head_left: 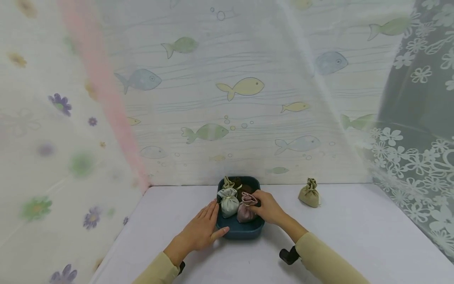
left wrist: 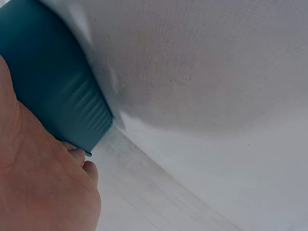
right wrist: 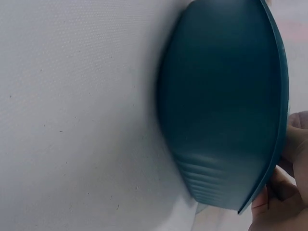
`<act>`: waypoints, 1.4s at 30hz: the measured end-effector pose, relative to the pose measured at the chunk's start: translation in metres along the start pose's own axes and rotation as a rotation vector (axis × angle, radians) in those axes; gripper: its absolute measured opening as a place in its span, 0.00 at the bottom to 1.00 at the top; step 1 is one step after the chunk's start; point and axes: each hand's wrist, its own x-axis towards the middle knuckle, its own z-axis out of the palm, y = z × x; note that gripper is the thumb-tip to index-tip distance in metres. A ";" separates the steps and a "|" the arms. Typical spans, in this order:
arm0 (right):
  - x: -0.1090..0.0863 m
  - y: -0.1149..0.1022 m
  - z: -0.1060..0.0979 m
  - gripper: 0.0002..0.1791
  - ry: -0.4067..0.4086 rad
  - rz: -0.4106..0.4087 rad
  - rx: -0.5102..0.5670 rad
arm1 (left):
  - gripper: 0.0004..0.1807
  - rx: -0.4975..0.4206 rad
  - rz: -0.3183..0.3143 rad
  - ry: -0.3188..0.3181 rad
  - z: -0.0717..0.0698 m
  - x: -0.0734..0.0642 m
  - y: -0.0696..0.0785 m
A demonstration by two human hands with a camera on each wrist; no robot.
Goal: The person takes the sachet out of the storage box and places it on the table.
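Observation:
A dark blue-teal plastic basin stands on the table with several small drawstring pouches in it. My right hand reaches over the right rim and pinches the gathered neck of a mauve-pink pouch. Beside it sits a pale grey-green pouch; a yellow-green pouch and dark brown cloth lie behind. With fingers extended, my left hand rests along the basin's left side, thumb near the front rim. In the right wrist view the basin's wall hides the pouches and part of the hand.
An olive drawstring pouch stands alone on the white tabletop, right of the basin. Behind the table hangs a curtain printed with fish. A flowered curtain borders the left, and a white-flowered sheer one the right.

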 end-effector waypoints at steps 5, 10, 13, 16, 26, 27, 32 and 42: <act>0.001 -0.002 -0.003 0.05 0.037 -0.027 0.011 | 0.55 0.015 0.004 0.006 0.000 0.002 -0.002; 0.001 -0.008 -0.010 0.04 0.053 -0.031 0.040 | 0.56 0.021 0.004 0.008 -0.001 0.003 -0.003; 0.001 -0.013 -0.018 0.04 0.056 -0.032 0.049 | 0.56 0.022 0.002 0.004 0.000 0.004 -0.003; 0.000 -0.019 -0.025 0.03 0.064 -0.035 0.042 | 0.56 0.022 0.004 0.008 0.001 0.004 -0.004; 0.000 -0.032 -0.044 0.04 0.082 -0.021 0.020 | 0.56 0.023 0.004 0.017 0.003 0.003 -0.004; -0.001 -0.033 -0.046 0.04 0.081 -0.019 0.024 | 0.56 0.019 0.003 0.017 0.002 0.003 -0.004; -0.004 -0.032 -0.054 0.07 0.089 -0.025 0.013 | 0.56 0.006 0.000 0.009 0.002 0.002 -0.002; -0.016 -0.014 -0.071 0.08 0.157 0.021 -0.037 | 0.55 0.001 -0.005 -0.006 0.002 0.000 -0.001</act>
